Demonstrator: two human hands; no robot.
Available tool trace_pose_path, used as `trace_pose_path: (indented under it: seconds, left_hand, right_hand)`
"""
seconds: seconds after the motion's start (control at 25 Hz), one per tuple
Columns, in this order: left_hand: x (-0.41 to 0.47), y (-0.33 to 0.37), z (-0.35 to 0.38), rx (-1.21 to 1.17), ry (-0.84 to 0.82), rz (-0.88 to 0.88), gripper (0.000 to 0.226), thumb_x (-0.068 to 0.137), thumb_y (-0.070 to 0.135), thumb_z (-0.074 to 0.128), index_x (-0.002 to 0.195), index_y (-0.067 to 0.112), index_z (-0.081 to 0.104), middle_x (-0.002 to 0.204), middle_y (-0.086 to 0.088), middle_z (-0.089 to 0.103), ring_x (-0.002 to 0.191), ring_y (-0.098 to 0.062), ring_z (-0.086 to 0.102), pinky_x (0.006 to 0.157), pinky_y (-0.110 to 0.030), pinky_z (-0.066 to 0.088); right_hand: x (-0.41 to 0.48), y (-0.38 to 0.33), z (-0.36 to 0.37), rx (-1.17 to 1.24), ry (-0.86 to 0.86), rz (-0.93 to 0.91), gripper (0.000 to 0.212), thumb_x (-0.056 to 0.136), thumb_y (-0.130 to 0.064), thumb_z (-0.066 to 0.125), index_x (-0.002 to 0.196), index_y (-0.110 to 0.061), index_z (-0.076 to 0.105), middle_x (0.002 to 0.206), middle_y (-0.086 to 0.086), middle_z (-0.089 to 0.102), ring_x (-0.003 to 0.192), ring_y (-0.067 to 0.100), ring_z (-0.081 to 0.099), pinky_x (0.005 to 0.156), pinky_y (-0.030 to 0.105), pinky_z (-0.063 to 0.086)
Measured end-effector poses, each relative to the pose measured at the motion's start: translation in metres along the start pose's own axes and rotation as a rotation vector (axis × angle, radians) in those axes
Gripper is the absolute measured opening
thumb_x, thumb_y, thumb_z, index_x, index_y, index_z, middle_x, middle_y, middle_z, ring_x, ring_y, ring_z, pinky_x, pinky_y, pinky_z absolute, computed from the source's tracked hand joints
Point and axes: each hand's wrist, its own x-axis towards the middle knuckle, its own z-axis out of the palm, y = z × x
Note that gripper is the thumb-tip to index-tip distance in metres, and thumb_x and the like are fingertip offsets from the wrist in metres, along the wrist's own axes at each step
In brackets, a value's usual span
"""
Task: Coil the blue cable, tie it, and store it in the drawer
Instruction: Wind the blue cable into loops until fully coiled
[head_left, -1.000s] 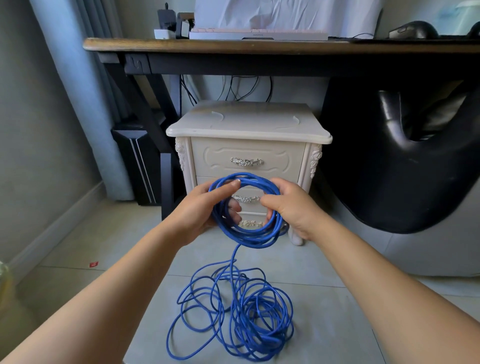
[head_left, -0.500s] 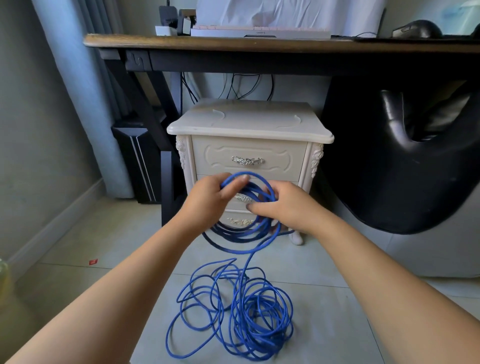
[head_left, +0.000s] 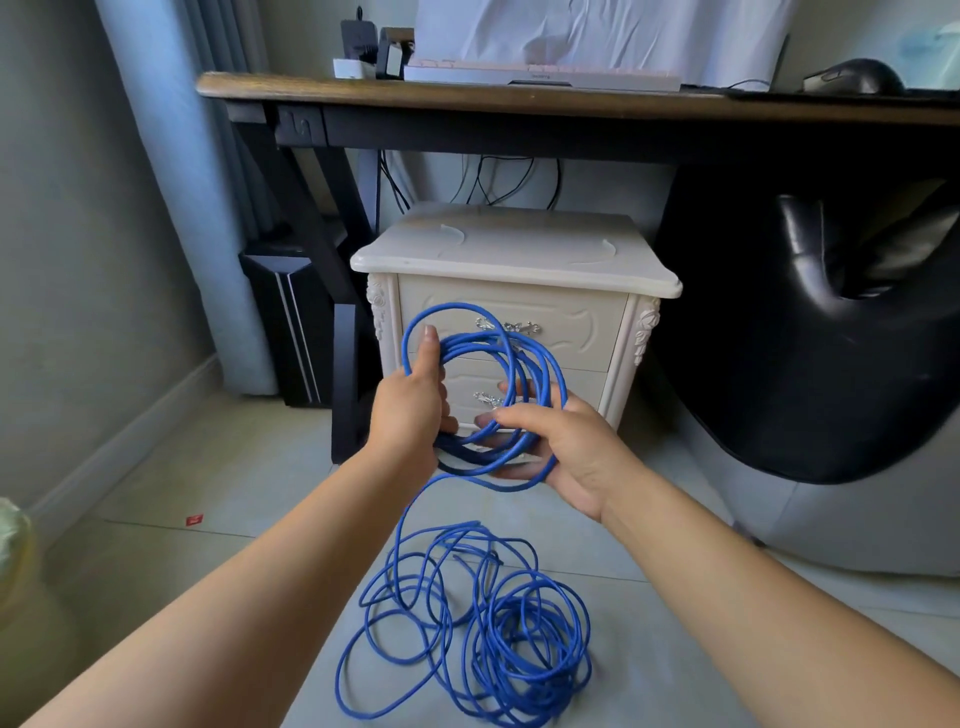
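A blue cable (head_left: 540, 364) forms several loops held up in front of a cream nightstand (head_left: 514, 260). My left hand (head_left: 413, 405) grips the left side of the coil, thumb raised along a loop. My right hand (head_left: 566, 452) holds the lower right of the coil, fingers curled under the strands. One strand drops from the coil to a loose tangle of the same blue cable on the floor (head_left: 483, 639). The nightstand's two drawers, upper (head_left: 571, 322) and lower (head_left: 582, 384), are closed, with metal handles.
A dark wooden desk (head_left: 519, 96) spans above the nightstand, carrying a keyboard (head_left: 540, 78) and a mouse (head_left: 857, 78). A black chair (head_left: 810, 338) fills the right. A black computer case (head_left: 291, 322) stands left. Pale floor tiles lie around the tangle.
The coil has been lifted and widened. My left hand moved up and left with a new loop; my right hand shifted lower, under the coil. Less cable lies on the floor.
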Motion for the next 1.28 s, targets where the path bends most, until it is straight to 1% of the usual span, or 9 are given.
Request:
trace_pose_path:
  seconds: [0.12, 0.24, 0.36, 0.48, 0.68, 0.76, 0.88, 1.08, 1.28]
  left_hand:
    - [-0.008, -0.007, 0.001, -0.108, -0.248, -0.092, 0.043, 0.091, 0.050, 0.060, 0.069, 0.018, 0.041, 0.049, 0.006, 0.027, 0.041, -0.011, 0.029, 0.050, -0.025, 0.035]
    - [-0.017, -0.004, -0.006, -0.180, -0.586, -0.160, 0.030, 0.087, 0.037, 0.067, 0.079, 0.017, 0.046, 0.060, 0.002, 0.035, 0.050, -0.012, 0.038, 0.061, -0.029, 0.054]
    - [-0.018, 0.003, -0.014, -0.189, -0.709, -0.195, 0.030, 0.081, 0.042, 0.069, 0.090, 0.016, 0.058, 0.068, 0.001, 0.050, 0.058, -0.013, 0.049, 0.078, -0.038, 0.056]
    - [-0.014, 0.007, -0.017, -0.129, -0.735, -0.182, 0.045, 0.076, 0.055, 0.066, 0.095, 0.014, 0.060, 0.071, 0.001, 0.053, 0.054, -0.013, 0.049, 0.072, -0.035, 0.051]
    - [-0.012, 0.010, -0.014, -0.072, -0.795, -0.213, 0.044, 0.082, 0.058, 0.060, 0.089, 0.014, 0.060, 0.070, 0.000, 0.052, 0.052, -0.013, 0.047, 0.065, -0.032, 0.048]
    - [-0.013, 0.010, -0.011, -0.060, -0.768, -0.181, 0.032, 0.087, 0.045, 0.062, 0.089, 0.013, 0.056, 0.066, 0.003, 0.051, 0.049, -0.009, 0.044, 0.057, -0.026, 0.048]
    - [-0.014, 0.008, -0.006, -0.145, -0.695, -0.127, 0.020, 0.084, 0.030, 0.061, 0.081, 0.014, 0.050, 0.057, 0.006, 0.041, 0.043, -0.004, 0.033, 0.045, -0.017, 0.037]
    - [-0.008, 0.006, 0.001, -0.332, -0.507, -0.042, 0.023, 0.096, 0.033, 0.054, 0.078, 0.020, 0.048, 0.059, 0.008, 0.021, 0.042, -0.003, 0.020, 0.042, -0.015, 0.022]
    - [-0.013, 0.003, 0.008, -0.449, -0.455, -0.073, 0.028, 0.099, 0.036, 0.051, 0.076, 0.020, 0.048, 0.056, 0.008, 0.019, 0.042, -0.004, 0.019, 0.041, -0.015, 0.024]
  right_hand:
    - [0.002, -0.005, 0.001, 0.147, 0.082, -0.040, 0.019, 0.087, 0.004, 0.061, 0.095, -0.011, 0.055, 0.065, 0.012, 0.063, 0.064, 0.027, 0.069, 0.073, 0.046, 0.059]
    - [0.004, -0.008, -0.007, 0.000, 0.211, -0.127, 0.025, 0.084, 0.007, 0.063, 0.079, -0.014, 0.049, 0.055, 0.005, 0.047, 0.043, 0.016, 0.053, 0.049, 0.028, 0.051]
    - [0.005, -0.010, -0.012, -0.185, 0.253, -0.177, 0.029, 0.083, 0.009, 0.053, 0.076, -0.019, 0.049, 0.056, 0.002, 0.040, 0.038, 0.014, 0.045, 0.050, 0.036, 0.052]
    - [0.001, -0.017, -0.017, -0.445, 0.230, -0.227, 0.031, 0.084, 0.005, 0.051, 0.077, -0.026, 0.049, 0.063, 0.003, 0.042, 0.040, 0.018, 0.049, 0.058, 0.053, 0.059]
    - [-0.005, -0.026, -0.025, -0.728, 0.166, -0.255, 0.034, 0.085, 0.002, 0.051, 0.076, -0.031, 0.046, 0.068, 0.002, 0.046, 0.046, 0.022, 0.057, 0.057, 0.051, 0.059]
    - [-0.004, -0.026, -0.028, -0.650, 0.165, -0.234, 0.025, 0.086, 0.003, 0.053, 0.082, -0.022, 0.049, 0.064, 0.004, 0.049, 0.044, 0.022, 0.058, 0.054, 0.048, 0.059]
    - [-0.003, -0.027, -0.029, -0.257, 0.096, -0.126, 0.014, 0.088, 0.002, 0.061, 0.096, -0.008, 0.056, 0.055, 0.008, 0.052, 0.045, 0.023, 0.058, 0.054, 0.041, 0.059]
    - [-0.009, -0.024, -0.027, -0.072, -0.079, 0.044, 0.013, 0.089, -0.007, 0.064, 0.101, -0.010, 0.061, 0.076, 0.012, 0.071, 0.077, 0.030, 0.071, 0.074, 0.043, 0.059]
    - [-0.003, -0.017, -0.019, 0.151, 0.001, 0.095, 0.020, 0.091, -0.022, 0.063, 0.076, -0.013, 0.055, 0.060, 0.007, 0.062, 0.070, 0.024, 0.070, 0.072, 0.038, 0.055]
